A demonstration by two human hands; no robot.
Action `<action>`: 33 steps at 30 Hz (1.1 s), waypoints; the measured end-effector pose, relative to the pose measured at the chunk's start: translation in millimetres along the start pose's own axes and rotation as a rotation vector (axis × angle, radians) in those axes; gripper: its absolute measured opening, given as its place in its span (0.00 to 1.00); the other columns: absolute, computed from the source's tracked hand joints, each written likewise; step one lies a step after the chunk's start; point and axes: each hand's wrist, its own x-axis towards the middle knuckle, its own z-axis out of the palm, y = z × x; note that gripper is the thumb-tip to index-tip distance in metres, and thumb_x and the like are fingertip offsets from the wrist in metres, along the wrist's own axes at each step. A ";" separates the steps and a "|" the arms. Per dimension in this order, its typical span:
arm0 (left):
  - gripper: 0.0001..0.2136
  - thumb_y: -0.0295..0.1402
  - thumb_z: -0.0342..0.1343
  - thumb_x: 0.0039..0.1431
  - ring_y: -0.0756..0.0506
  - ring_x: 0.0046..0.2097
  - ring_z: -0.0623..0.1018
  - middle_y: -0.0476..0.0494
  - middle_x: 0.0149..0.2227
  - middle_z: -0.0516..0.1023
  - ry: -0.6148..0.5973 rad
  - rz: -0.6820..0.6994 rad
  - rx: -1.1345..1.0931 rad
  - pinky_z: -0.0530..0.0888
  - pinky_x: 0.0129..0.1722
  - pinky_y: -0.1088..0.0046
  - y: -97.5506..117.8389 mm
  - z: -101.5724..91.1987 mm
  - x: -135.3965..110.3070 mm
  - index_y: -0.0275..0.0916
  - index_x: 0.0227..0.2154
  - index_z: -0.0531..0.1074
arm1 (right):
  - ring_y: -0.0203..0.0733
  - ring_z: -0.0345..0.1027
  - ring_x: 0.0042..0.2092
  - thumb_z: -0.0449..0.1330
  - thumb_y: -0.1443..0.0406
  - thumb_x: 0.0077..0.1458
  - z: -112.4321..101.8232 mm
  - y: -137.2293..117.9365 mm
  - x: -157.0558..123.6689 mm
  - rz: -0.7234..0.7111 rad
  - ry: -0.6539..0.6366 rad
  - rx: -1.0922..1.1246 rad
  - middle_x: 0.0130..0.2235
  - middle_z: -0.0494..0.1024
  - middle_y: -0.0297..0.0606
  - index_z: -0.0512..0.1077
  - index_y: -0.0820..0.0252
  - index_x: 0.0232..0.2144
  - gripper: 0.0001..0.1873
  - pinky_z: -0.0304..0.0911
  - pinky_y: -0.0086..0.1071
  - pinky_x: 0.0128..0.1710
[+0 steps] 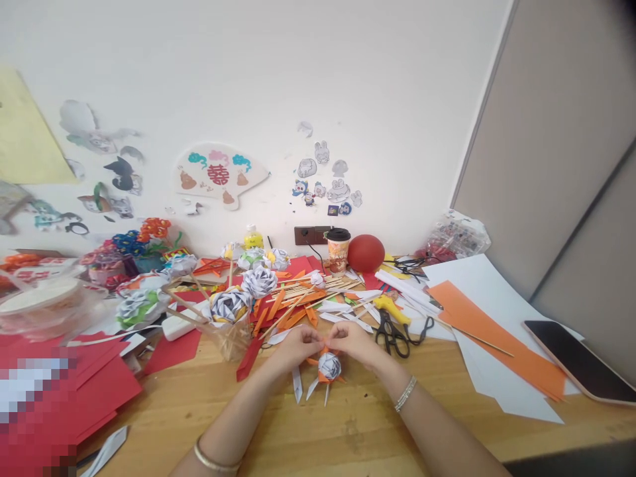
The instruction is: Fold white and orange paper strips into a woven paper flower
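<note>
A paper flower (329, 366) with a rolled white and grey centre and pointed orange and white strips around it sits low in front of me. My left hand (300, 344) is closed, its thumb and fingertips pinching an orange strip at the flower's far side. My right hand (352, 340) pinches close beside it, also closed on the orange paper there. The two sets of fingertips almost meet and partly hide the strip. Just left of the flower, a folded white paper strip (297, 385) lies on the wooden table (358, 430).
Yellow-handled glue gun (391, 309) and black scissors (392, 334) lie right of my hands. Finished paper flowers (229, 306) stand in a clear cup (228, 338) at left. Behind are wooden sticks (303, 290), a lidded paper cup (338, 255) and a red balloon (366, 253). A phone (581, 361) lies far right.
</note>
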 end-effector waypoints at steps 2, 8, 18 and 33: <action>0.10 0.37 0.56 0.42 0.51 0.25 0.70 0.50 0.22 0.71 0.004 0.015 0.017 0.67 0.26 0.76 1.3 1.0 -0.3 0.34 0.24 0.70 | 0.32 0.61 0.23 0.59 0.67 0.39 0.3 2.2 1.2 -0.022 0.013 -0.034 0.20 0.69 0.30 0.67 0.63 0.19 0.04 0.55 0.25 0.23; 0.07 0.33 0.55 0.42 0.51 0.24 0.69 0.50 0.22 0.70 0.045 0.066 0.066 0.66 0.24 0.77 3.2 3.0 -0.5 0.33 0.23 0.68 | 0.32 0.61 0.23 0.59 0.68 0.38 0.7 1.2 1.6 -0.032 0.052 -0.096 0.19 0.69 0.30 0.67 0.63 0.17 0.03 0.54 0.25 0.22; 0.08 0.33 0.57 0.38 0.51 0.24 0.70 0.51 0.21 0.71 0.007 0.006 0.055 0.66 0.24 0.77 6.3 -1.0 -2.3 0.34 0.23 0.69 | 0.32 0.61 0.23 0.59 0.69 0.39 3.9 -10.3 -3.8 -0.036 0.061 -0.139 0.20 0.69 0.30 0.66 0.62 0.17 0.04 0.55 0.25 0.23; 0.08 0.34 0.56 0.40 0.52 0.25 0.69 0.51 0.22 0.70 -0.033 0.074 0.157 0.65 0.25 0.78 -9.4 -6.1 1.5 0.35 0.22 0.68 | 0.34 0.64 0.28 0.60 0.68 0.39 -6.7 -6.7 -2.3 -0.098 -0.147 -0.056 0.26 0.71 0.32 0.70 0.63 0.26 0.06 0.58 0.27 0.27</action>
